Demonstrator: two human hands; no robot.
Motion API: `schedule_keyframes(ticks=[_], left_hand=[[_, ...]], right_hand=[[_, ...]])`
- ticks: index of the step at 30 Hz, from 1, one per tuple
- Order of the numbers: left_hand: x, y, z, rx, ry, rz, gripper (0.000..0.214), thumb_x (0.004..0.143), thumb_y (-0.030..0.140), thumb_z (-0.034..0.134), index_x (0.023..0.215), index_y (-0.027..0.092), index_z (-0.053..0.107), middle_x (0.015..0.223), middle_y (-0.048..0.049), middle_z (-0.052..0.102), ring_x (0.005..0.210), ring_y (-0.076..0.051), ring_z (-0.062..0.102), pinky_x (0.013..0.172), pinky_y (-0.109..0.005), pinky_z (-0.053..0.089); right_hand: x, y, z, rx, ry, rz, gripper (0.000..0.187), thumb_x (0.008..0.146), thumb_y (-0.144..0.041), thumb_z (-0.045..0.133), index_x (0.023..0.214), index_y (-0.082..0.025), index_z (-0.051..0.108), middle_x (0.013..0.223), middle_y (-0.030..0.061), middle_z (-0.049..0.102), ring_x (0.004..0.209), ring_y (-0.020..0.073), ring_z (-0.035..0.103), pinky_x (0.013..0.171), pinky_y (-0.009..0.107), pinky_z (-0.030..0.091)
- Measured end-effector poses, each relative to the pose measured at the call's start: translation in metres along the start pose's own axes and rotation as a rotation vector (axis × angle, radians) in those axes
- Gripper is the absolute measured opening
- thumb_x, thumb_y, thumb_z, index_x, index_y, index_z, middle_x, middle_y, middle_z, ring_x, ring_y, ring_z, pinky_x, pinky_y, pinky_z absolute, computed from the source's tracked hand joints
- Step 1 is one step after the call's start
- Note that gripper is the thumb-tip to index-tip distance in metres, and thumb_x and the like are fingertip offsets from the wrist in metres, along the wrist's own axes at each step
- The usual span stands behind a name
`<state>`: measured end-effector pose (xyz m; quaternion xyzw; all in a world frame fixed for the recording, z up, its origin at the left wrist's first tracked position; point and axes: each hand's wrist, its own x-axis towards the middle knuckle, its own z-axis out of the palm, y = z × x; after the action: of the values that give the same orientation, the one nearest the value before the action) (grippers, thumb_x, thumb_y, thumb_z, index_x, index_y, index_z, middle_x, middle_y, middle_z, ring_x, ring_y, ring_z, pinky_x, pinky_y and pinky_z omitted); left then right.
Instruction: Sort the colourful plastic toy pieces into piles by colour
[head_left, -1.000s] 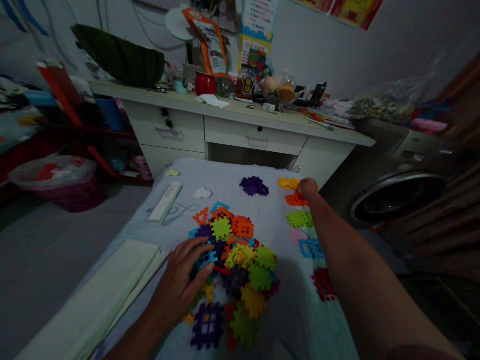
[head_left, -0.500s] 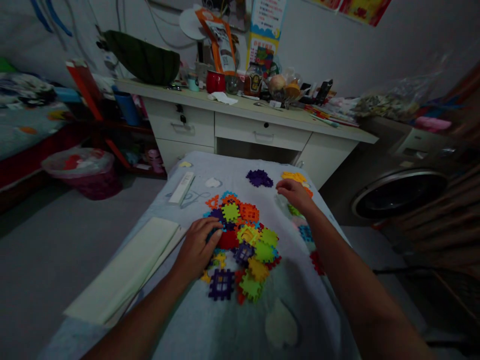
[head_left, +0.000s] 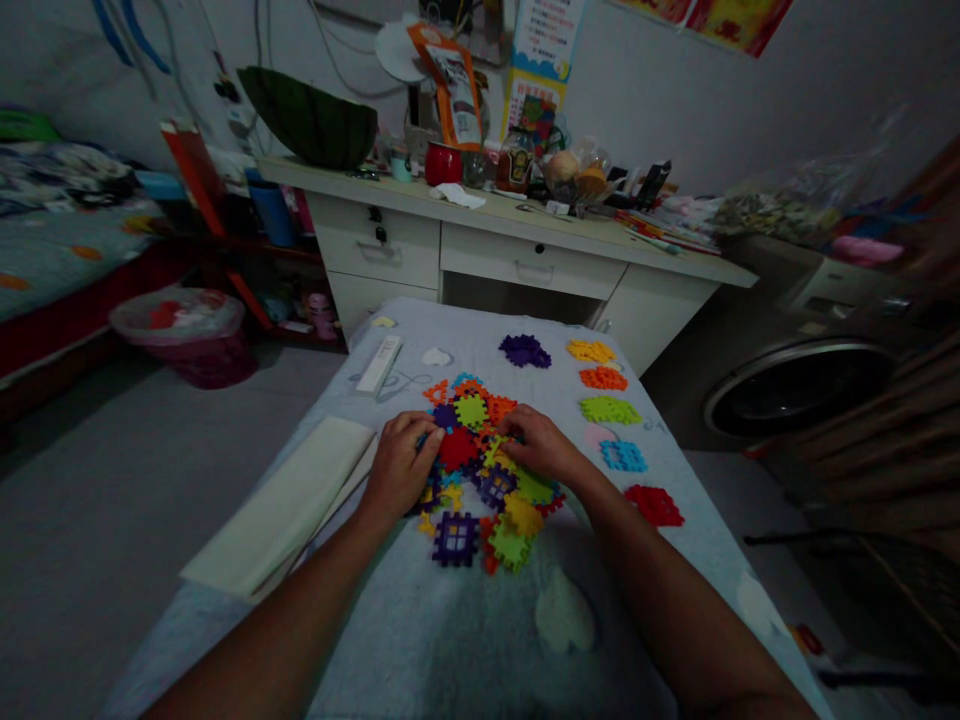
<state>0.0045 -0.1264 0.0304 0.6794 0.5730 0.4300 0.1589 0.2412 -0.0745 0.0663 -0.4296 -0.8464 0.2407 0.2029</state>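
Observation:
A mixed pile of flat, notched plastic building pieces in several colours lies in the middle of the cloth-covered table (head_left: 480, 320). My left hand (head_left: 403, 462) rests at the pile's left side, fingers bent and closed near a red piece (head_left: 458, 450); whatever they hold is hidden. Over the right side of the pile, my right hand (head_left: 541, 443) has its fingers curled down beside yellow and lime pieces, their tips partly hidden. Sorted by colour, small heaps lie apart: purple (head_left: 525, 350), yellow (head_left: 591, 351), orange (head_left: 603, 378), green (head_left: 610, 409), blue (head_left: 623, 456) and red (head_left: 654, 505).
A folded pale sheet (head_left: 281, 505) and a narrow white box (head_left: 380, 366) lie left of the pile. Behind the table stands a cluttered white desk (head_left: 375, 235). A washing machine (head_left: 750, 350) is at right, a lined pink bin (head_left: 187, 350) at left.
My right hand has come from beside the yellow heap back to the central pile, uncovering the sorted heaps at right. My left hand stays at the pile; the view has shifted slightly.

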Motion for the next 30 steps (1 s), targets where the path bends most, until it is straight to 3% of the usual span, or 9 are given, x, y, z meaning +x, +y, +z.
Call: schedule_keyframes(ticks=[5,10,15,18,25,30], left_hand=[[0.0,-0.001,0.0,0.001,-0.003,-0.001,0.029,0.093,0.042,0.046,0.087,0.02,0.064,0.104,-0.0073,0.063,0.106,-0.025,0.057,0.098,-0.045,0.042],[0.001,0.001,-0.001,0.015,-0.029,0.005,0.028,0.092,0.041,0.045,0.092,0.021,0.065,0.105,-0.0067,0.063,0.107,-0.025,0.056,0.098,-0.045,0.041],[-0.001,0.001,0.0,0.036,-0.034,0.026,0.028,0.09,0.043,0.049,0.1,0.022,0.064,0.11,-0.0065,0.062,0.11,-0.025,0.055,0.1,-0.045,0.04],[-0.003,-0.002,0.002,0.062,-0.05,0.06,0.03,0.089,0.045,0.052,0.104,0.022,0.064,0.115,-0.0074,0.06,0.113,-0.026,0.053,0.102,-0.046,0.039],[-0.005,-0.007,0.006,0.086,-0.077,0.072,0.035,0.086,0.048,0.056,0.11,0.022,0.063,0.125,-0.0093,0.056,0.121,-0.029,0.05,0.106,-0.05,0.038],[-0.005,-0.01,0.008,0.068,-0.1,0.062,0.039,0.086,0.049,0.056,0.113,0.022,0.062,0.13,-0.0097,0.053,0.125,-0.03,0.048,0.109,-0.052,0.037]], right_hand=[[-0.002,0.004,-0.003,0.256,0.036,0.151,0.01,0.074,-0.018,0.064,0.081,-0.019,0.057,0.07,-0.0043,0.054,0.062,0.0107,0.047,0.058,0.022,0.036],[-0.005,0.014,-0.012,0.509,0.194,0.225,0.025,0.069,-0.031,0.068,0.088,-0.021,0.056,0.068,-0.006,0.053,0.06,0.0105,0.048,0.056,0.022,0.038],[-0.021,0.028,-0.032,0.52,0.32,0.267,0.029,0.068,-0.035,0.068,0.092,-0.02,0.06,0.064,-0.0066,0.052,0.057,0.0098,0.047,0.054,0.022,0.036],[-0.034,0.048,-0.05,0.484,0.423,0.36,0.029,0.067,-0.037,0.067,0.088,-0.019,0.061,0.061,-0.0067,0.051,0.052,0.0092,0.045,0.05,0.022,0.035],[-0.057,0.121,-0.099,0.389,0.834,0.734,0.018,0.065,-0.026,0.067,0.08,-0.017,0.06,0.055,-0.0047,0.054,0.047,0.0101,0.049,0.045,0.021,0.039],[-0.066,0.155,-0.112,0.366,0.912,0.924,0.008,0.069,-0.019,0.065,0.068,-0.019,0.056,0.048,-0.0043,0.051,0.045,0.0109,0.049,0.043,0.021,0.041]])
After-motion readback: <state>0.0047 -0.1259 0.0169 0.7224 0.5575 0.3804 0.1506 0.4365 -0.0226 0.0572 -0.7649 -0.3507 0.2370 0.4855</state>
